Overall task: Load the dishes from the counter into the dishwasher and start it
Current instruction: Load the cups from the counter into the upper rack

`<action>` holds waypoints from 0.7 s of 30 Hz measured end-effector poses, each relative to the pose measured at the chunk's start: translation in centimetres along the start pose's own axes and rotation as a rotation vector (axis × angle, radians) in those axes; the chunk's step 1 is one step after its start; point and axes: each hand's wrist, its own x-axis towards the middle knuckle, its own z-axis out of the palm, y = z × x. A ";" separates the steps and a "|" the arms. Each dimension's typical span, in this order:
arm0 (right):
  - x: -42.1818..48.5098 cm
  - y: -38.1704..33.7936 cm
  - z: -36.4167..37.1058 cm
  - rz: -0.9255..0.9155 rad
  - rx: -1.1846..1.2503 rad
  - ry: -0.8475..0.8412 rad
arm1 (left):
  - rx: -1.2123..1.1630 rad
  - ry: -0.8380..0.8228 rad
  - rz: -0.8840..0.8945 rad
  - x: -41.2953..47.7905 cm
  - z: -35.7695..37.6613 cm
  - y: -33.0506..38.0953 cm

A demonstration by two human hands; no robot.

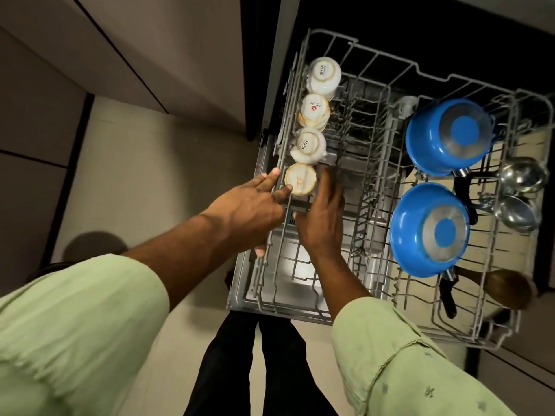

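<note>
The upturned white cup stands at the near end of a row of cups along the left edge of the dishwasher rack, between both hands. The left hand reaches in with released, straight fingers, one fingertip touching the cup's near-left rim. The right hand holds its extended fingers (blurred; contact unclear) just beside the cup's right side.
</note>
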 end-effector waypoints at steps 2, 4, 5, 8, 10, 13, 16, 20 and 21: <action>-1.2 0.4 -0.4 0.024 0.000 -0.030 | -0.012 0.010 -0.008 0.0 0.1 0.0; -2.4 0.5 -0.7 0.047 0.001 -0.048 | -0.030 0.027 -0.015 -0.1 0.3 -0.1; -3.1 0.5 -1.1 0.058 0.000 -0.049 | -0.036 0.036 -0.017 -0.3 0.4 -0.1; -4.8 0.2 -2.2 0.103 -0.015 -0.071 | -0.062 0.063 -0.033 -0.8 0.3 0.0; -6.2 0.0 -3.2 0.126 0.000 -0.102 | -0.091 0.081 -0.080 -1.5 0.5 0.6; -8.2 -0.6 -4.7 0.133 0.025 -0.168 | -0.200 0.149 -0.207 -3.5 1.5 2.3; -10.2 -1.3 -6.6 0.124 0.014 -0.194 | -0.331 0.178 -0.345 -6.4 2.6 4.5; -12.8 -2.2 -8.8 0.105 -0.015 -0.197 | -0.391 0.191 -0.464 -9.8 3.3 7.3; -13.5 -2.5 -9.3 0.099 -0.017 -0.204 | -0.399 0.193 -0.477 -10.6 3.2 8.0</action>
